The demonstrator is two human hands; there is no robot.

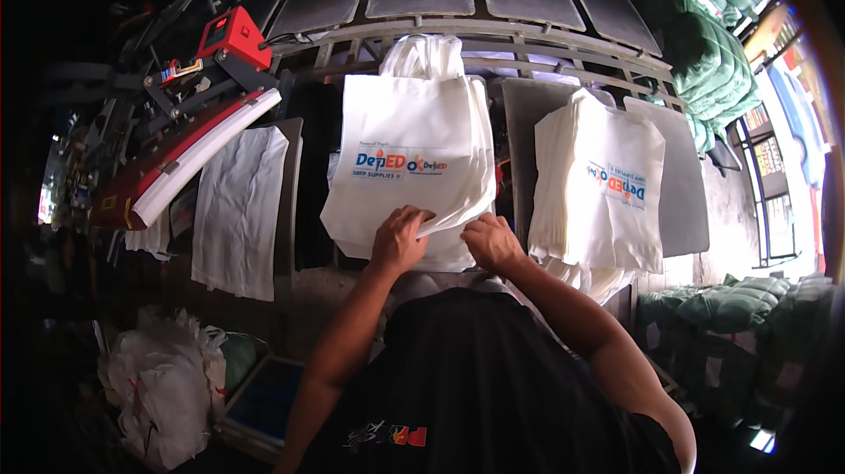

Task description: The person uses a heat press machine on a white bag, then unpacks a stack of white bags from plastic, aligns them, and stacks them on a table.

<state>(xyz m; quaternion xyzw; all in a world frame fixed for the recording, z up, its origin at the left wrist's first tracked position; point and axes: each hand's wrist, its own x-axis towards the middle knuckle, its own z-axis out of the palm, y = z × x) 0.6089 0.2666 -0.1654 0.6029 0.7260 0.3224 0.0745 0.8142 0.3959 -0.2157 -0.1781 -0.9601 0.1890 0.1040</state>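
Note:
In front of me lies a stack of white tote bags (409, 117), handles pointing away, the top one printed with a coloured logo. My left hand (401, 239) is closed on the near edge of the top tote bag, thumb and fingers pinching the cloth. At the right of that edge, my right hand (493, 242) has its fingers curled together on the lower right corner of the stack. The cloth between the two hands is slightly lifted and folded.
A red heat press (233, 38) stands at the left with its platen raised. Beside it a white cloth piece (238, 210) lies on a board. A second pile of printed bags (598, 183) sits to the right. Green wrapped bundles (713, 69) and a white sack (163, 386) stand around.

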